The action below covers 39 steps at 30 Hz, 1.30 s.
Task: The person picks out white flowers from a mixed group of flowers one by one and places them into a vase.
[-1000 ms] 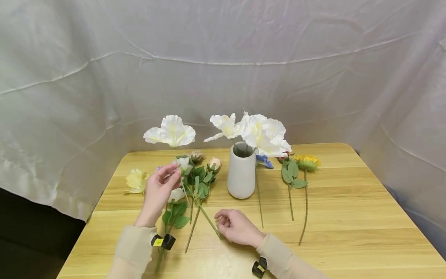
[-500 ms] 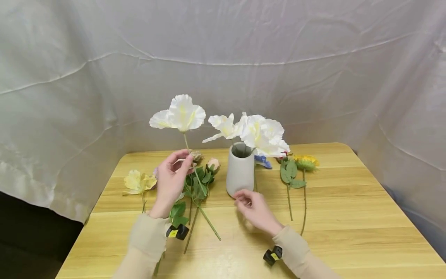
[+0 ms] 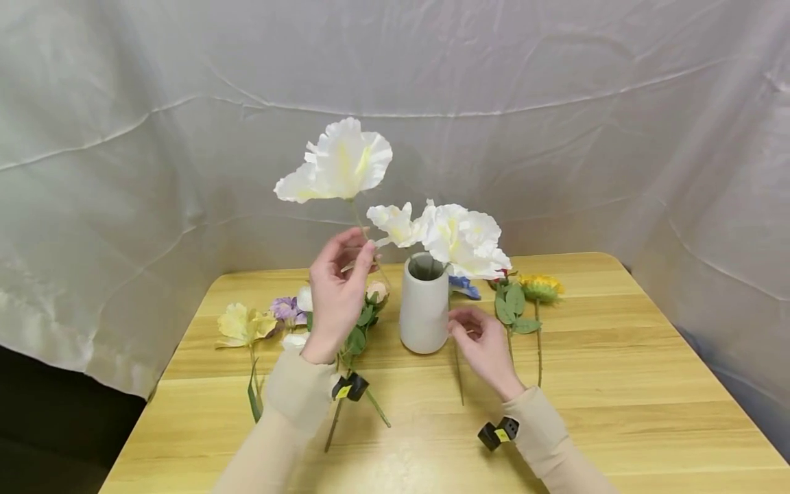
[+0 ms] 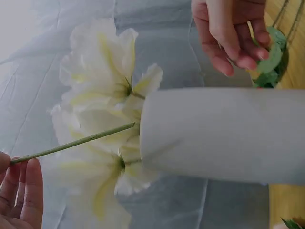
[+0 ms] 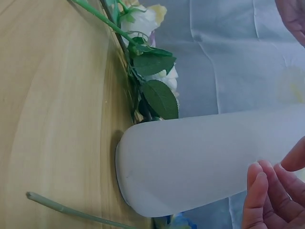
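At far left, a pale cloth (image 3: 105, 206) hangs behind a wood-grained table (image 3: 185, 425) where a yellow flower (image 3: 243, 324) lies near a purple flower (image 3: 289, 310). Beside them, 2 pale blooms (image 3: 295, 341) lie partly hidden by a person's left arm. The left hand (image 3: 336, 291), raised above the table, pinches the thin green stem of a large white flower (image 3: 345, 161) between thumb and fingers; the bloom is held high and the stem slants down to the right. In the left wrist view the stem's lower end appears near the vase's mouth, though whether they touch cannot be told. A pink rose (image 3: 376, 293) lies between that hand and the vase, above green leaves (image 3: 356, 339). At center, the gray vase (image 3: 424, 315) stands upright on the table with at least 2 ruffled white flowers (image 3: 459, 237) leaning from its mouth. A blue flower (image 3: 464, 288) lies just behind it, to the right. The right hand (image 3: 484, 346) is beside the vase's lower right side, fingers loosely bent; contact cannot be told. At right lie a red flower (image 3: 501, 276), partly hidden, and a yellow sunflower (image 3: 540, 288).
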{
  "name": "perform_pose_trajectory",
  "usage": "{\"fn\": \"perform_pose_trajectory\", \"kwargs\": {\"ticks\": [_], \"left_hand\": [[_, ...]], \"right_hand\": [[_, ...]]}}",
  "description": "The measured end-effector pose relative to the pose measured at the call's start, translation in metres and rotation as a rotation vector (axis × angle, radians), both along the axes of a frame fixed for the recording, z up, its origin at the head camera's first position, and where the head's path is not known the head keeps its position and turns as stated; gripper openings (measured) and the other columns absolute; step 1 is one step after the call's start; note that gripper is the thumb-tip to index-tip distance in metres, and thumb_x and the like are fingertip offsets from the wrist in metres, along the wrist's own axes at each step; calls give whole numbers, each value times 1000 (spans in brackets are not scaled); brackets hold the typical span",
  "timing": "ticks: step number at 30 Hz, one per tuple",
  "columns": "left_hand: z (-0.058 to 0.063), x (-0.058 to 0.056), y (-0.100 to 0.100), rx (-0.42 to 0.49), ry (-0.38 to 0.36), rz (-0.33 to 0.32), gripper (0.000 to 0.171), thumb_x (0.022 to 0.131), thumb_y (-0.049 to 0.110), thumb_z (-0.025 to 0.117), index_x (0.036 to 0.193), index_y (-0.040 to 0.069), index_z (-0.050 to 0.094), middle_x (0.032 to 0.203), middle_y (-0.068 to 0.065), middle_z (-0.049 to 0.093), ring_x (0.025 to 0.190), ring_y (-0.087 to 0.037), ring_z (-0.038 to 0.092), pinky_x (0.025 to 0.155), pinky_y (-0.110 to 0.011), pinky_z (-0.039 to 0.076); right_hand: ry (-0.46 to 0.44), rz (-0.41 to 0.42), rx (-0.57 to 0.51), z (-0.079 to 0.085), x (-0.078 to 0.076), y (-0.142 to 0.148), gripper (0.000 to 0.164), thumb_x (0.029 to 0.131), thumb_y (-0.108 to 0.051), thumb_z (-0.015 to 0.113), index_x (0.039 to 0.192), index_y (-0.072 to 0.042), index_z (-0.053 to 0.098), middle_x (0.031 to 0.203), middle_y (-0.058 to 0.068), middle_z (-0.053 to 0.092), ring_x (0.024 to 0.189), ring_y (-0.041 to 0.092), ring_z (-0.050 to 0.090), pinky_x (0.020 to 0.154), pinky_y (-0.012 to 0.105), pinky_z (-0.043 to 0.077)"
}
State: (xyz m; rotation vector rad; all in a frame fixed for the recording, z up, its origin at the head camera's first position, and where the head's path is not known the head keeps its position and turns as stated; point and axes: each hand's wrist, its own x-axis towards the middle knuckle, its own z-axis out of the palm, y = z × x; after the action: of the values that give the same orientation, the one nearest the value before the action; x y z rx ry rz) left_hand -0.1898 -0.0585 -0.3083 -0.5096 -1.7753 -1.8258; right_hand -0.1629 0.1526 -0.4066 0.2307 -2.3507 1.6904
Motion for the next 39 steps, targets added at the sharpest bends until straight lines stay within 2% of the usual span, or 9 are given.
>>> {"fn": "perform_pose_trajectory", "kwargs": {"ticks": [4, 7, 11, 15, 19, 23, 27, 32, 39], "left_hand": [[5, -7, 14, 12, 66, 0, 27, 90, 10, 60, 113, -5, 55, 97, -17, 62, 78, -14, 64, 69, -32, 57], [5, -11, 23, 20, 108, 7, 28, 91, 10, 60, 114, -5, 54, 96, -16, 61, 77, -25, 63, 68, -35, 57], [4, -16, 30, 6, 123, 19, 29, 91, 13, 59, 116, -1, 53, 95, -15, 59, 78, -35, 62, 68, -33, 57], [-1, -13, 33, -57, 132, 49, 27, 92, 15, 58, 113, -1, 54, 93, -14, 62, 76, -29, 63, 65, -27, 55], [-6, -9, 34, -97, 201, 70, 25, 92, 10, 57, 111, -6, 53, 90, -16, 64, 75, -27, 64, 66, -29, 56], [-8, -12, 37, -115, 245, 76, 24, 93, 10, 56, 111, -6, 53, 91, -17, 63, 76, -27, 64, 68, -32, 57], [-10, -17, 40, -150, 243, 74, 22, 93, 11, 56, 109, -4, 54, 92, -16, 63, 79, -29, 65, 70, -27, 57], [-18, -17, 42, -263, 252, 86, 18, 95, 15, 53, 105, 0, 55, 91, -13, 69, 82, -22, 69, 72, -22, 56], [-25, -19, 42, -311, 346, 161, 16, 94, 11, 55, 100, -3, 59, 92, -14, 72, 85, -24, 71, 87, -25, 52]], "right_hand": [[-3, -15, 11, 11, 5, -2, 15, 88, -1, 58, 101, 5, 62, 89, 21, 65, 77, 31, 63, 63, 19, 52], [-8, -22, 18, 12, 5, -2, 14, 88, 0, 57, 100, 3, 62, 90, 22, 66, 79, 32, 63, 63, 20, 52], [-8, -37, 19, 13, 4, 0, 14, 87, 1, 57, 99, 2, 62, 88, 19, 67, 76, 25, 64, 63, 19, 51], [-10, -29, 24, 13, 4, 1, 15, 86, 2, 56, 100, 2, 62, 88, 20, 67, 74, 19, 63, 63, 19, 52], [-10, -16, 22, 13, 4, 1, 15, 86, 3, 56, 100, 3, 62, 88, 21, 66, 77, 29, 64, 63, 19, 52], [-13, -18, 13, 12, 3, 1, 16, 86, 2, 56, 101, 3, 62, 88, 19, 66, 80, 36, 64, 64, 19, 52], [-27, -16, 24, 12, 2, 1, 16, 86, 1, 57, 102, 2, 61, 90, 21, 66, 81, 32, 64, 65, 20, 52], [-39, -25, 39, 11, 2, 1, 16, 87, -1, 57, 102, 1, 61, 92, 23, 66, 81, 28, 64, 66, 21, 52], [-39, -17, 42, 11, 3, 1, 16, 87, -1, 57, 103, 0, 61, 91, 21, 67, 82, 29, 65, 66, 21, 51]]}}
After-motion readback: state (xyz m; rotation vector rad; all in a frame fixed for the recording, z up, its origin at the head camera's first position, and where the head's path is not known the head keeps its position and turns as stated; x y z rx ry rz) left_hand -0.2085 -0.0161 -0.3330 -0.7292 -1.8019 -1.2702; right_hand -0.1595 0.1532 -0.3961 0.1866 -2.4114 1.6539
